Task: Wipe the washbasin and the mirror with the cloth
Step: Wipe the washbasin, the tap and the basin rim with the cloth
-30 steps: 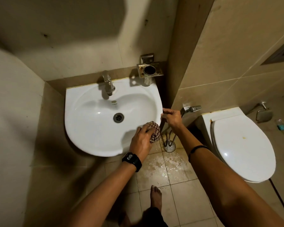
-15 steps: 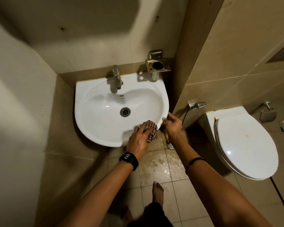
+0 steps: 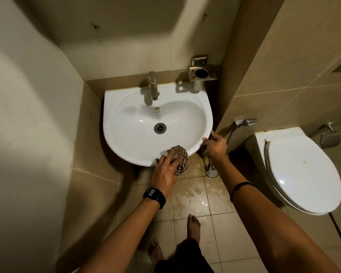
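Bunching the cloth (image 3: 179, 158) in closed fingers, left hand (image 3: 165, 172) scrubs the washbasin (image 3: 126, 146) rim while right hand (image 3: 215, 144), fingers open, steadies its edge.

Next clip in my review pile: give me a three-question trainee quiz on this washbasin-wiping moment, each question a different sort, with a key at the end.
1. True or false: the left hand presses the checked cloth against the front rim of the washbasin.
2. Multiple choice: where is the right hand? A) on the tap B) at the basin's right edge C) on the toilet lid D) holding the spray hose
3. Fill in: the toilet lid is ____ (open or closed).

Key: 1 true; 2 B; 3 closed. The tap and the spray hose are untouched, and no mirror is in view.
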